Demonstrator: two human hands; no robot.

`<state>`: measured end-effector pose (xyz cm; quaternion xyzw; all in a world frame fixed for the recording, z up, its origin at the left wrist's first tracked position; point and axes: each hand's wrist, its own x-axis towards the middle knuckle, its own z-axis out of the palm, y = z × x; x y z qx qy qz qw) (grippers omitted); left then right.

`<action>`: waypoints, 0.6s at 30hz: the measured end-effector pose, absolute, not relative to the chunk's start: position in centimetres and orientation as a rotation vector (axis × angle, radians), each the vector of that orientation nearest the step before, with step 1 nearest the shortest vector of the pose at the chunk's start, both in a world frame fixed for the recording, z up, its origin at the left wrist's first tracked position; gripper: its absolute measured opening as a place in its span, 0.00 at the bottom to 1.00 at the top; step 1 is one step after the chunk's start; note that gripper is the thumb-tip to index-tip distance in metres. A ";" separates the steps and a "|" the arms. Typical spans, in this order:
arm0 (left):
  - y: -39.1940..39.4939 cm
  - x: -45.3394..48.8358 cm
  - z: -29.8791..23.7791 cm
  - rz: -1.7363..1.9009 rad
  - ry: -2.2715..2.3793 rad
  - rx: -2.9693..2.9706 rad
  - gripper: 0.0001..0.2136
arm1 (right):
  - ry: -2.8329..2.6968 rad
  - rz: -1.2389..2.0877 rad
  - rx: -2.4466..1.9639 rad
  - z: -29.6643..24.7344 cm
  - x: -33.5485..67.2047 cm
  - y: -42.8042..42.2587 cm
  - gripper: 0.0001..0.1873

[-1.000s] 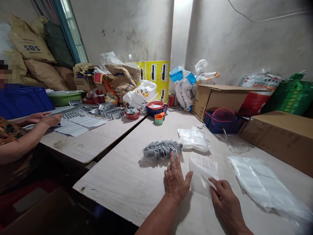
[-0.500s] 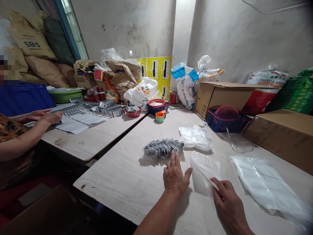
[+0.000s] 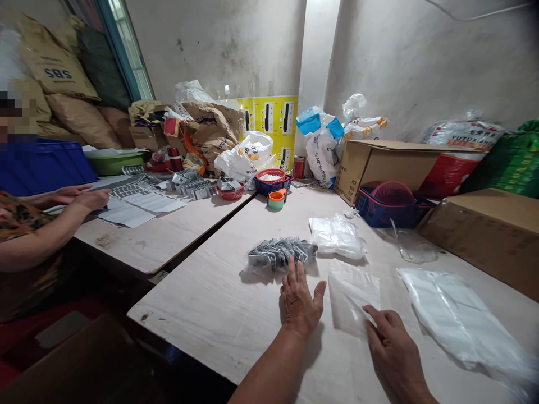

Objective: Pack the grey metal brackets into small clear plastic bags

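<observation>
My left hand [image 3: 300, 301] lies flat on the table, fingers stretched out, its fingertips just short of a clear bag of grey metal pieces [image 3: 281, 253]. A flat clear plastic bag [image 3: 353, 292] lies to the right of that hand. My right hand [image 3: 391, 349] rests on the bag's near corner with fingers extended, pressing it to the wooden table [image 3: 219, 308]. Behind it sits a crumpled bundle of clear bags [image 3: 337, 237].
A pile of clear bags [image 3: 458, 325] lies at the right. Cardboard boxes [image 3: 488, 233] and a blue basket [image 3: 389, 210] line the back right. At the left table, another person's hands [image 3: 80, 197] work on paper sheets. Small baskets [image 3: 269, 182] and sacks stand behind.
My left hand has shifted slightly left and its thumb has drawn off the flat bag. The view has drifted a little; the right hand stays on the bag's corner.
</observation>
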<state>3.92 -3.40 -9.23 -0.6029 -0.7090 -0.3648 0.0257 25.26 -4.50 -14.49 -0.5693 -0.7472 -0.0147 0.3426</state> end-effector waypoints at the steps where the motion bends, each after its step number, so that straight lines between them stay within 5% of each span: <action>1: -3.3 3.9 -9.3 -1.135 -2.199 -1.851 0.29 | -1.940 -0.035 -1.479 -14.5 25.3 -4.5 0.16; 18: -3.3 4.0 -9.3 -1.157 -2.278 -1.829 0.30 | -1.920 -0.008 -1.493 -14.7 25.4 -4.4 0.16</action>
